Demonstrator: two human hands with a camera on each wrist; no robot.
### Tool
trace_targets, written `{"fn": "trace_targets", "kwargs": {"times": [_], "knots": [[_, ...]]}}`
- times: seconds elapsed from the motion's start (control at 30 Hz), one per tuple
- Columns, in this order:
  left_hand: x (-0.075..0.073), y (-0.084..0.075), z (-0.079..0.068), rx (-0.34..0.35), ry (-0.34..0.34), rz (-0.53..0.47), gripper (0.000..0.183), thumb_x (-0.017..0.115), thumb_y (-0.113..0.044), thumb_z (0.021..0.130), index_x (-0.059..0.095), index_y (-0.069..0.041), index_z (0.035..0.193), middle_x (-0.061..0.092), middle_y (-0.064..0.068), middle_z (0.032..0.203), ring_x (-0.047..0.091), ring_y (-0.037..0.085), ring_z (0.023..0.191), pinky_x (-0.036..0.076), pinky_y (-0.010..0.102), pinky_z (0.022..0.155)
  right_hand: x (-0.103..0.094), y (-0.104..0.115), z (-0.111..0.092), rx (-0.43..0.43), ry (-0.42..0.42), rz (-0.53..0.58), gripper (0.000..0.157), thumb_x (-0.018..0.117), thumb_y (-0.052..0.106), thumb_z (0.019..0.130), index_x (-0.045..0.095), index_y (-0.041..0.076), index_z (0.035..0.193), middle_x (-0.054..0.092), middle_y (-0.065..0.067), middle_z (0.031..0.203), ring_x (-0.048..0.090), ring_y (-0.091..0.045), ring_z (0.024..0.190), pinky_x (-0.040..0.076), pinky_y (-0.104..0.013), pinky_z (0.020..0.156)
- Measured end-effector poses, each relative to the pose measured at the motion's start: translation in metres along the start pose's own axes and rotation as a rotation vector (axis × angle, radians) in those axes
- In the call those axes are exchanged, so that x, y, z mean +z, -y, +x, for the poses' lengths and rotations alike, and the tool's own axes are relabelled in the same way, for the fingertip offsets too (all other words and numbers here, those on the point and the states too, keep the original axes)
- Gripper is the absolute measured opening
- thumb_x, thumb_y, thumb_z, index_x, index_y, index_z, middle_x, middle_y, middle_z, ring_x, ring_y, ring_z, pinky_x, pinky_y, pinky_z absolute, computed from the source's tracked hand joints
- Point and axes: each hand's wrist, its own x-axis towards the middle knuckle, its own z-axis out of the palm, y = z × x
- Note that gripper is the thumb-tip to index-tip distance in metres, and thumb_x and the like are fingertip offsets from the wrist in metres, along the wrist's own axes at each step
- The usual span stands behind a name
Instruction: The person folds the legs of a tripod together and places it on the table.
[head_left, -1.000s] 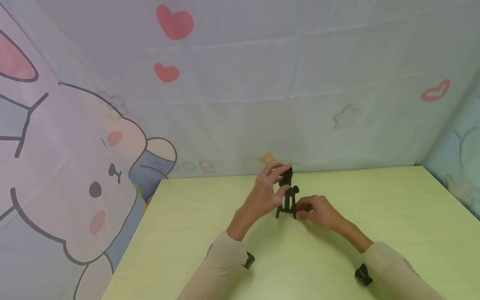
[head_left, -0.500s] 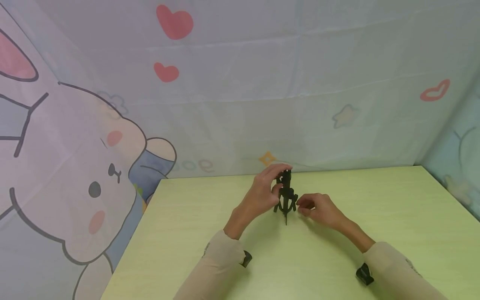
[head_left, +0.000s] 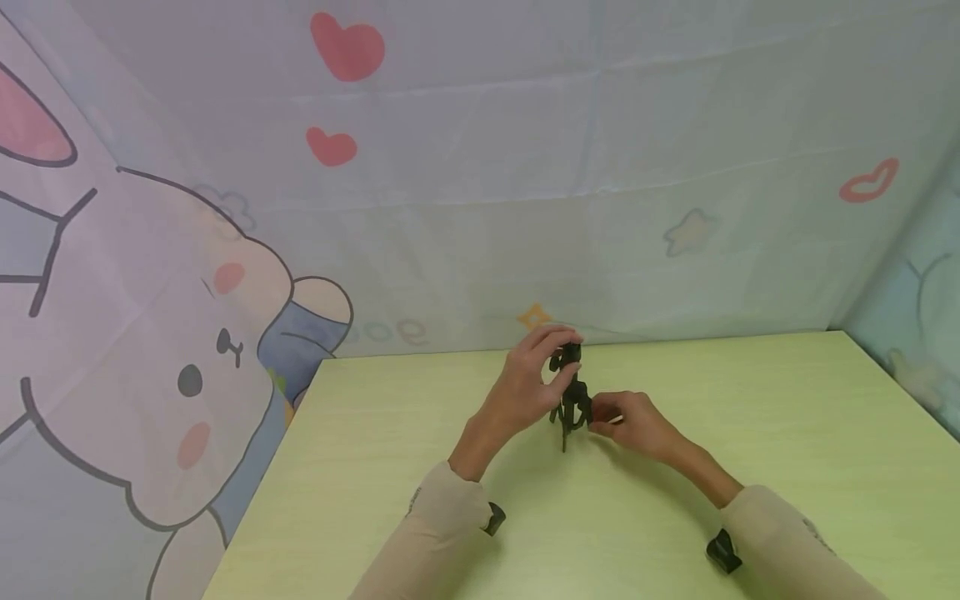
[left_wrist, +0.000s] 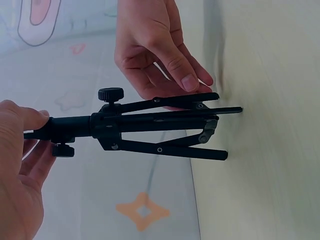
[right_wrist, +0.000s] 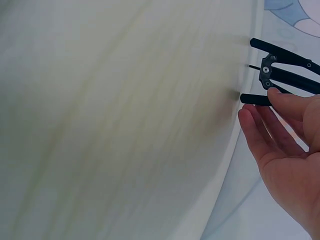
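Observation:
A small black tripod (head_left: 577,400) stands upright close over the table, its legs folded partly inward. My left hand (head_left: 521,383) grips its top; in the left wrist view, the thumb and fingers of that left hand (left_wrist: 17,170) close round the narrow head beside a small knob (left_wrist: 63,150). A larger ridged knob (left_wrist: 111,94) sticks out at the collar. My right hand (head_left: 633,423) pinches one leg near its foot. The right wrist view has that right hand's (right_wrist: 287,155) thumb on one side of the leg (right_wrist: 255,99) and fingertips on the other.
The pale yellow-green table (head_left: 750,400) reaches back to a printed cloth backdrop (head_left: 480,250) with hearts and a rabbit. A side cloth (head_left: 930,308) hangs along the right edge. Black devices are strapped near both cuffs, such as the right wrist device (head_left: 723,552).
The tripod has turned about its upright axis, so a single leg now points toward me. My right hand, slightly apart from it half a second ago, now holds a leg.

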Motion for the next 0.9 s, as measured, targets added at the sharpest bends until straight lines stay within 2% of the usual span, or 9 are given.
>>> {"fn": "trace_targets", "kwargs": {"times": [0.13, 0.5, 0.9], "knots": [[0.0007, -0.0005, -0.0004, -0.002, -0.003, -0.004, 0.029, 0.071, 0.002, 0.097, 0.065, 0.000, 0.124, 0.060, 0.012, 0.129, 0.065, 0.021, 0.101, 0.061, 0.028, 0.086, 0.0008, -0.0007, -0.0009, -0.003, 0.006, 0.000, 0.008, 0.075, -0.001, 0.094, 0.075, 0.004, 0.101, 0.076, -0.007, 0.094, 0.075, -0.024, 0.089, 0.065, -0.035, 0.079], [-0.0008, -0.0037, 0.0004, -0.022, 0.012, -0.026, 0.027, 0.071, 0.005, 0.095, 0.067, 0.000, 0.121, 0.062, 0.013, 0.127, 0.066, 0.024, 0.106, 0.059, 0.021, 0.088, 0.0008, -0.0015, -0.0015, 0.011, 0.013, -0.026, 0.012, 0.072, -0.004, 0.094, 0.076, 0.006, 0.098, 0.076, -0.003, 0.090, 0.075, -0.018, 0.087, 0.064, -0.030, 0.078], [-0.0017, -0.0053, 0.0021, -0.043, 0.003, -0.033, 0.026, 0.073, 0.008, 0.093, 0.070, 0.000, 0.117, 0.064, 0.011, 0.124, 0.067, 0.024, 0.109, 0.058, 0.018, 0.089, 0.0015, 0.0040, 0.0013, -0.015, -0.012, -0.052, 0.014, 0.073, -0.008, 0.091, 0.077, 0.006, 0.090, 0.076, -0.002, 0.082, 0.074, -0.020, 0.078, 0.059, -0.027, 0.065]]}}
